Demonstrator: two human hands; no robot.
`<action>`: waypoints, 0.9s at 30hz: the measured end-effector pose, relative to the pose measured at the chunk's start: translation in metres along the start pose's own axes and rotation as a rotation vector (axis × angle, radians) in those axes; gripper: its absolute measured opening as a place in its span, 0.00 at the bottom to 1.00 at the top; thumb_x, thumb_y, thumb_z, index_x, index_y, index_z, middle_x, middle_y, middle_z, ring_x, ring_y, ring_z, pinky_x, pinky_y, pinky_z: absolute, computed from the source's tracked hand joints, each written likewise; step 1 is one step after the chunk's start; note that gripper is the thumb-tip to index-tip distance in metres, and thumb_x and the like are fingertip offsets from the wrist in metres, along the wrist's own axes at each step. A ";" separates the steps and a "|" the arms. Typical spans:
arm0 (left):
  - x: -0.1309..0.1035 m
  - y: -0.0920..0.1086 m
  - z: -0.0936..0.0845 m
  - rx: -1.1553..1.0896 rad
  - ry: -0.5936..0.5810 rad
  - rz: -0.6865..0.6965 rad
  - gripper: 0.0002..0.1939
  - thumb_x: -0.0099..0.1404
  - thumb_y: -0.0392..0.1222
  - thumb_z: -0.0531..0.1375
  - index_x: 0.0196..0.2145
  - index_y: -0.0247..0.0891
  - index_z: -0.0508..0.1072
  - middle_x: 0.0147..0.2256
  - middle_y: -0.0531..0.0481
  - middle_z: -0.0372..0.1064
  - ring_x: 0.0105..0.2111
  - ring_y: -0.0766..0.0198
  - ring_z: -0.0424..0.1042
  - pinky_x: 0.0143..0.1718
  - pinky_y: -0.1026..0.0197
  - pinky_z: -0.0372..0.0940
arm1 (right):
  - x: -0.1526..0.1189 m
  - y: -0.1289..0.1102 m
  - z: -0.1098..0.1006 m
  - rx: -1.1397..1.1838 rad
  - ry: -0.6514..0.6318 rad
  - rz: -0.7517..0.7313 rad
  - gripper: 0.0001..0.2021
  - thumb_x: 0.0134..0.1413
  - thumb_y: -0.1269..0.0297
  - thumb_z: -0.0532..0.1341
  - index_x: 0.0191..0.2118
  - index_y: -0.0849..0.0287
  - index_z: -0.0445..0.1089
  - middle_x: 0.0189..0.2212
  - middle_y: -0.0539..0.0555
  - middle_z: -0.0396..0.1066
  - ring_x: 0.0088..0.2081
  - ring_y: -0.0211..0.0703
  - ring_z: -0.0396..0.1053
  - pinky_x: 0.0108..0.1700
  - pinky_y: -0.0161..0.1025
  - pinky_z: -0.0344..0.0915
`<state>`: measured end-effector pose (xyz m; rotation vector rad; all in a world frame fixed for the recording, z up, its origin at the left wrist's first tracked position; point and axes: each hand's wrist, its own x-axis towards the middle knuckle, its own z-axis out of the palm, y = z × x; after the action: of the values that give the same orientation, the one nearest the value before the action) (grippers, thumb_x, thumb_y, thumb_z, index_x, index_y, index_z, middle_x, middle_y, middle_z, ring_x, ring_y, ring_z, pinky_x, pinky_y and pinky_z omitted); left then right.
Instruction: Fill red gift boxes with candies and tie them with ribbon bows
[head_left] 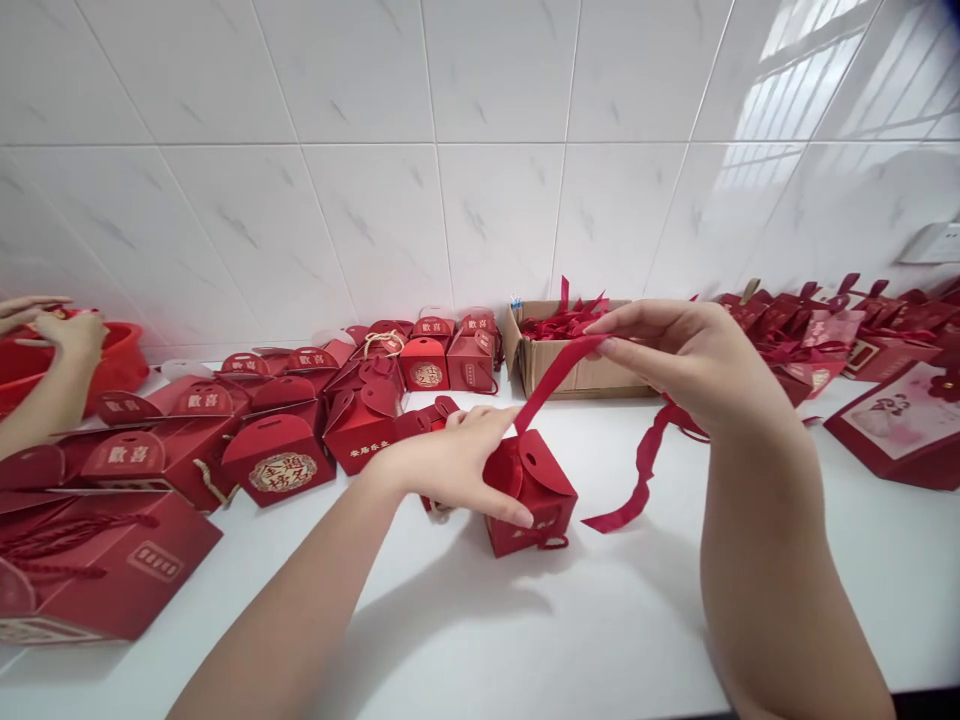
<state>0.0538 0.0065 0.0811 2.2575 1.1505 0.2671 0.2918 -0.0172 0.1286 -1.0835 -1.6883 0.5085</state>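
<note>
A small red gift box (536, 490) stands on the white table in front of me, its top flaps folded in. My left hand (457, 465) grips its left side, the thumb across the front and the fingers behind. Above and to the right, my right hand (660, 345) pinches a dark red ribbon (553, 385) between thumb and fingers. One stretch of ribbon runs slanting down to the top of the box, behind my left hand. Another loose stretch hangs below my right hand and trails on the table. A short red cord loop sits at the box's lower front.
A cardboard carton (592, 372) of red ribbons stands against the tiled wall. Many red gift boxes (279, 450) crowd the left side, and more with bows (900, 420) line the right. At far left, another person's hands (71, 335) work over a red basin (124, 360).
</note>
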 end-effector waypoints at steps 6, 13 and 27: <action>-0.002 0.007 -0.023 -0.424 -0.117 0.202 0.21 0.61 0.50 0.60 0.49 0.40 0.68 0.46 0.46 0.70 0.46 0.58 0.70 0.48 0.56 0.65 | 0.002 -0.003 0.006 -0.045 -0.045 0.057 0.08 0.50 0.60 0.64 0.34 0.59 0.75 0.30 0.53 0.76 0.33 0.43 0.74 0.27 0.34 0.68; -0.006 0.021 -0.016 -0.422 0.022 0.163 0.10 0.64 0.47 0.57 0.32 0.37 0.69 0.30 0.52 0.68 0.28 0.68 0.68 0.31 0.64 0.65 | 0.004 0.014 0.000 -0.248 -0.227 0.013 0.24 0.51 0.52 0.63 0.54 0.51 0.68 0.54 0.55 0.68 0.53 0.53 0.66 0.49 0.46 0.68; 0.003 0.008 -0.004 0.125 0.190 0.114 0.14 0.66 0.51 0.51 0.41 0.44 0.70 0.46 0.49 0.66 0.43 0.58 0.67 0.38 0.58 0.63 | 0.022 0.024 0.014 -0.236 -0.930 0.186 0.13 0.55 0.54 0.58 0.29 0.59 0.67 0.25 0.49 0.68 0.27 0.36 0.62 0.31 0.35 0.57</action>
<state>0.0593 0.0065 0.0886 2.4550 1.1634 0.4755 0.2871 0.0154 0.1163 -1.2761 -2.5043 1.0648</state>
